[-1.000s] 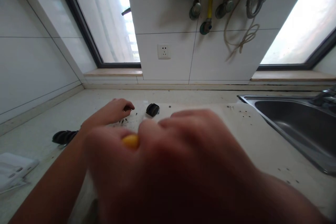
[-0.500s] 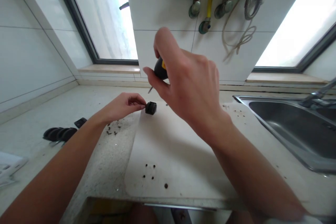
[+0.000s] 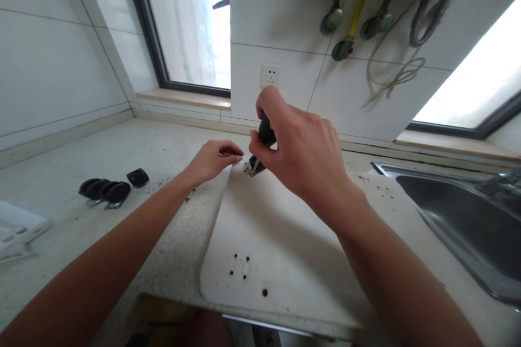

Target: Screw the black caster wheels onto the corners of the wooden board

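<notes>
My right hand is wrapped round a screwdriver with a black and yellow handle. Its shaft points down at a small black caster with a metal plate, near the far left corner of a white board. Whether the tip sits in a screw cannot be made out. Close to the caster's left side, my left hand has thumb and fingertips pinched together over the board's edge; anything between them is too small to tell.
Several black casters lie on the counter at the left, beside a white plastic piece. Small dark screws are scattered under my left forearm. A steel sink is at the right. Holes mark the board's near left corner.
The screwdriver has come down to the caster, which now lies tilted differently. My left fingertips have come off the caster and sit just left of it. The camera view has shifted.
</notes>
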### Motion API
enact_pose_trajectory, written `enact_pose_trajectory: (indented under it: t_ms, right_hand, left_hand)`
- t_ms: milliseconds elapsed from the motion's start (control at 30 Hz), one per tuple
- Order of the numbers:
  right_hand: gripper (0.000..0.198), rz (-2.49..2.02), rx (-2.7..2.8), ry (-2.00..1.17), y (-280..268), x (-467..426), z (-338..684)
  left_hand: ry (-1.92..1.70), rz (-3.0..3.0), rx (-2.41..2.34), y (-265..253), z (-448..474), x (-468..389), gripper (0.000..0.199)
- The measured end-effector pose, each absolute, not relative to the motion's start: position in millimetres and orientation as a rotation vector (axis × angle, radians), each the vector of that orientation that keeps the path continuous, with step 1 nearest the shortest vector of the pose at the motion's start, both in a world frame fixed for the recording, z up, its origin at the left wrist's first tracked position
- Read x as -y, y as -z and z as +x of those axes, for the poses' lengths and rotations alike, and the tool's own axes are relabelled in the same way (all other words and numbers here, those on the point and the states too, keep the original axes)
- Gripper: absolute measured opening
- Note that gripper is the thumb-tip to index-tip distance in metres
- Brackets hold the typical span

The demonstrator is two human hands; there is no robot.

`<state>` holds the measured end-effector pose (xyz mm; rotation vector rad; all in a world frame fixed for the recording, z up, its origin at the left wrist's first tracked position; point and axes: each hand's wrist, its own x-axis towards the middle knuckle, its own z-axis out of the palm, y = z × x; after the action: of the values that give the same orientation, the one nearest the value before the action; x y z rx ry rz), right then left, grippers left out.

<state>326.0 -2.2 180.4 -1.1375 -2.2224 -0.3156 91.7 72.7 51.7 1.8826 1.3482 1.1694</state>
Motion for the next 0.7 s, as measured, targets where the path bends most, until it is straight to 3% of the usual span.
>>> enact_pose_trajectory:
  t_ms: [333, 700]
  right_hand:
    - [0.023, -1.112, 2.272, 0.308, -179.2, 1.1, 326.0]
    - [0.018, -1.017, 2.404, 0.263, -170.5, -6.2, 322.1]
  left_hand:
    - [-0.995, 2.116, -1.432, -56.6, 96.9, -68.9, 0.014]
    - [-1.130, 2.144, -1.479, -51.7, 100.5, -70.7, 0.013]
